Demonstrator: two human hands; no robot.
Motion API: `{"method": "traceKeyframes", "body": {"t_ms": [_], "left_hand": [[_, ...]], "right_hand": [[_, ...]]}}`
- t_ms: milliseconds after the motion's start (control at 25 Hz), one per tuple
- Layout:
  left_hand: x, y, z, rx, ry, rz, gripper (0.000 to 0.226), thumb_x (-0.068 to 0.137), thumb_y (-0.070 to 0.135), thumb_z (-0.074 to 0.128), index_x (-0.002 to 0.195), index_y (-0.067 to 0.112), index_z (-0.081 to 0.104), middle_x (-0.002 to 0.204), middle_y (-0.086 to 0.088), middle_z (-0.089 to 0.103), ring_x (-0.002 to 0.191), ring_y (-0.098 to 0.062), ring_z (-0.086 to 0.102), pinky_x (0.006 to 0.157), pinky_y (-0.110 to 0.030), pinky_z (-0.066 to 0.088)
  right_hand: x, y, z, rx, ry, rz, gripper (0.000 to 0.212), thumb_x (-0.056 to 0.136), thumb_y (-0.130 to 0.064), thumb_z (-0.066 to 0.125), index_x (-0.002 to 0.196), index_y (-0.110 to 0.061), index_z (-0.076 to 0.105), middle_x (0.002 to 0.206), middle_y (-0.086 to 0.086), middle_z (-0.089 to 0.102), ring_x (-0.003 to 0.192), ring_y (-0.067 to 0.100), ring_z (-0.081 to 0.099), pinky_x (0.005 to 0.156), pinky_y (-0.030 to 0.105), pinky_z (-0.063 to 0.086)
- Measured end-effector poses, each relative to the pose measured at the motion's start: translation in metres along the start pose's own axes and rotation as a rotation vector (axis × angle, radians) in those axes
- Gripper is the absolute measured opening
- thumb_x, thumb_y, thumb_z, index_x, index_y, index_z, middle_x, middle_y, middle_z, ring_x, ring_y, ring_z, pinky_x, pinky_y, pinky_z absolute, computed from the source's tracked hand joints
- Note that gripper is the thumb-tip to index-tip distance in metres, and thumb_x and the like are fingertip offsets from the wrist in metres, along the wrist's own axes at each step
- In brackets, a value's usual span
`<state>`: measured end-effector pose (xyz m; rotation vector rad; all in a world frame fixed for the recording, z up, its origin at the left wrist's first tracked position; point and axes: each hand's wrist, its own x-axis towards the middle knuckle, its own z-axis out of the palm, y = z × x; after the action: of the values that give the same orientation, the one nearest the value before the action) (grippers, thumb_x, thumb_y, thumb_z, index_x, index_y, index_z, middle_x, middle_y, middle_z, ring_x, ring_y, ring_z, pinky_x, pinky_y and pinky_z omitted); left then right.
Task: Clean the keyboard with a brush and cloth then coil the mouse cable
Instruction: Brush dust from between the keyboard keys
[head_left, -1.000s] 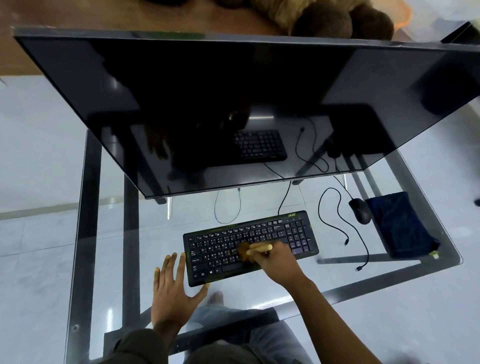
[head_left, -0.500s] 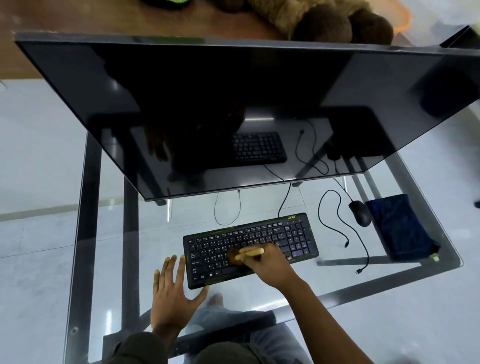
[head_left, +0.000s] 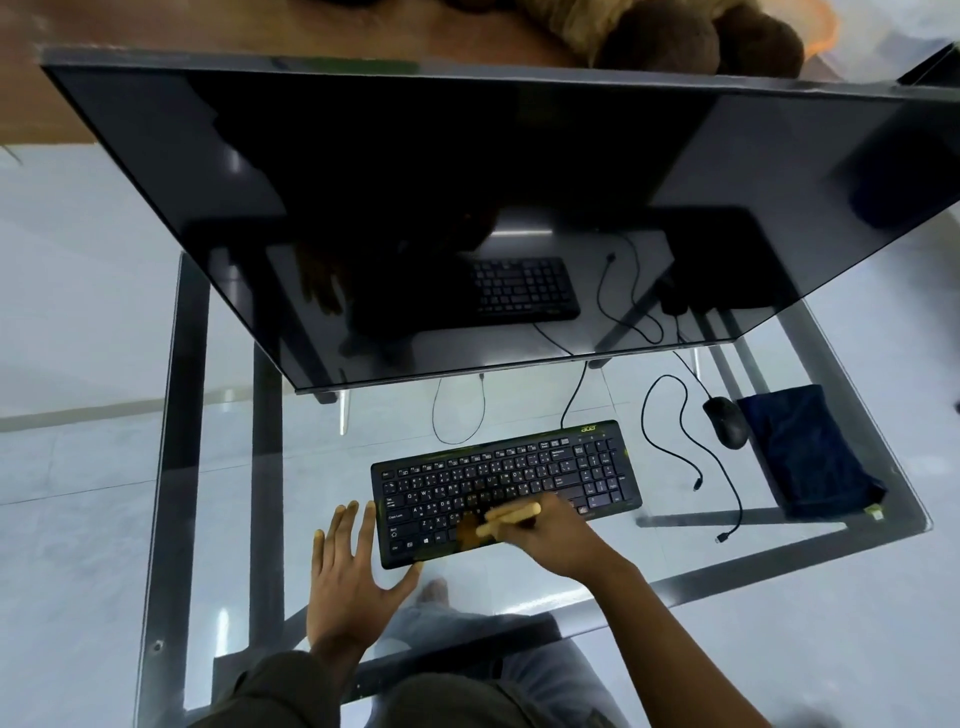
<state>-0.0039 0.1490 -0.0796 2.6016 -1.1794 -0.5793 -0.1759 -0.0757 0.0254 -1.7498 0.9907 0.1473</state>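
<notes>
A black keyboard (head_left: 519, 478) lies on the glass desk in front of me. My right hand (head_left: 556, 535) grips a small wooden-handled brush (head_left: 498, 519), whose brown bristles rest on the lower middle keys near the space bar. My left hand (head_left: 353, 577) lies flat on the glass, fingers spread, with the thumb against the keyboard's near left corner. To the right sits a black mouse (head_left: 725, 422); its cable (head_left: 670, 441) loops loosely over the glass. A dark blue cloth (head_left: 810, 452) lies folded just right of the mouse.
A large dark monitor (head_left: 467, 208) stands behind the keyboard and overhangs it. The glass desk (head_left: 234, 467) has a dark metal frame, its near edge close to my legs. A second loose cable plug (head_left: 722, 538) lies near the front right.
My right hand has swept the brush leftward and toward me across the keys, from the right-middle rows to the space bar area. My left hand has stayed put.
</notes>
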Motion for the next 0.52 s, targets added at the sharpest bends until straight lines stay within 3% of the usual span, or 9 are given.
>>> {"method": "traceKeyframes", "body": {"t_ms": [40, 120, 200, 320, 520], "left_hand": [[0.000, -0.001, 0.000, 0.005, -0.002, 0.000, 0.103, 0.077, 0.086, 0.038, 0.155, 0.021, 0.023, 0.161, -0.012, 0.028, 0.151, -0.029, 0.018, 0.121, -0.051, 0.016], [0.000, 0.000, 0.000, 0.006, 0.001, 0.002, 0.102, 0.077, 0.086, 0.038, 0.154, 0.021, 0.024, 0.161, -0.012, 0.028, 0.151, -0.030, 0.019, 0.121, -0.051, 0.016], [0.000, 0.000, 0.000, 0.012, 0.000, 0.002, 0.103, 0.077, 0.086, 0.039, 0.154, 0.021, 0.023, 0.161, -0.011, 0.027, 0.151, -0.029, 0.017, 0.122, -0.050, 0.014], [0.000, -0.001, 0.001, 0.021, -0.001, -0.002, 0.103, 0.077, 0.086, 0.039, 0.155, 0.021, 0.022, 0.161, -0.011, 0.026, 0.152, -0.028, 0.016, 0.122, -0.049, 0.013], [-0.001, 0.001, 0.000, 0.033, 0.000, -0.002, 0.102, 0.078, 0.084, 0.041, 0.155, 0.019, 0.022, 0.161, -0.012, 0.026, 0.152, -0.028, 0.015, 0.123, -0.049, 0.014]], "right_hand": [[-0.004, 0.002, 0.002, -0.010, 0.001, -0.001, 0.019, 0.085, -0.032, 0.075, 0.102, -0.023, 0.079, 0.091, -0.013, 0.076, 0.079, -0.001, 0.070, 0.070, 0.013, 0.053], [-0.007, 0.007, -0.001, 0.017, 0.175, 0.039, 0.016, 0.087, -0.026, 0.075, 0.103, -0.023, 0.078, 0.080, -0.014, 0.074, 0.069, 0.004, 0.068, 0.061, 0.012, 0.050], [-0.008, 0.012, -0.005, 0.004, 0.194, 0.038, 0.016, 0.087, -0.028, 0.075, 0.102, -0.024, 0.078, 0.083, -0.013, 0.075, 0.076, 0.005, 0.070, 0.065, 0.014, 0.052], [-0.010, 0.012, -0.008, -0.040, 0.202, 0.032, 0.015, 0.088, -0.029, 0.073, 0.101, -0.024, 0.078, 0.082, -0.010, 0.076, 0.072, 0.006, 0.070, 0.067, 0.023, 0.057], [-0.008, 0.020, -0.015, -0.248, 0.331, 0.088, 0.015, 0.086, -0.029, 0.067, 0.079, -0.018, 0.075, 0.063, -0.001, 0.070, 0.057, 0.016, 0.065, 0.059, 0.039, 0.057]]}}
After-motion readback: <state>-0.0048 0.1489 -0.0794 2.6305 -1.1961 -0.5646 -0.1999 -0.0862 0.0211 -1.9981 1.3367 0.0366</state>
